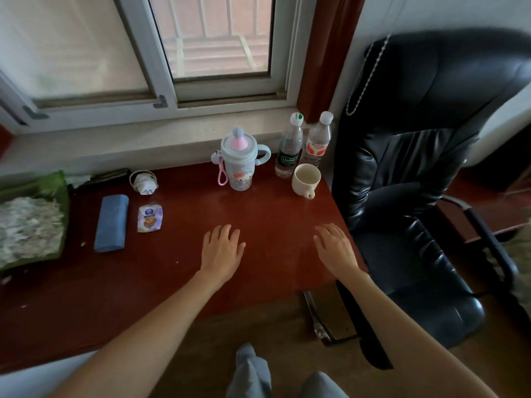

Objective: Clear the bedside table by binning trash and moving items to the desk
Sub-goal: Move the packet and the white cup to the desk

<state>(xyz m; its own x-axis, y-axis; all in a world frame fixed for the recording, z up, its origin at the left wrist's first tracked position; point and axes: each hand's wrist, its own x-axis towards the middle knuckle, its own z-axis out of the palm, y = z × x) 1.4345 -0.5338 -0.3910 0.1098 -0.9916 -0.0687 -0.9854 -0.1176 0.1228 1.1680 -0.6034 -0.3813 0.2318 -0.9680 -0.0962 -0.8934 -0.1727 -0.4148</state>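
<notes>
Both my hands lie flat, palms down, on a dark red desk (161, 271) under a window. My left hand (221, 249) rests near the desk's middle and my right hand (334, 248) near its right edge; neither holds anything. Behind them stand a cartoon-printed sippy cup (238, 165) with a pink spout, a green-labelled water bottle (288, 150), a red-labelled water bottle (317, 142) and a cream mug (306, 179). Left of my hands lie a small printed pouch (150, 218), a blue folded cloth (111, 222) and a white charger with its cable (145, 182).
A black leather office chair (425, 173) stands right against the desk's right end, a bead chain draped over its back. A green-edged floral bundle (28, 225) covers the desk's far left. The window sill (115, 145) runs along the back. My grey-trousered legs show below.
</notes>
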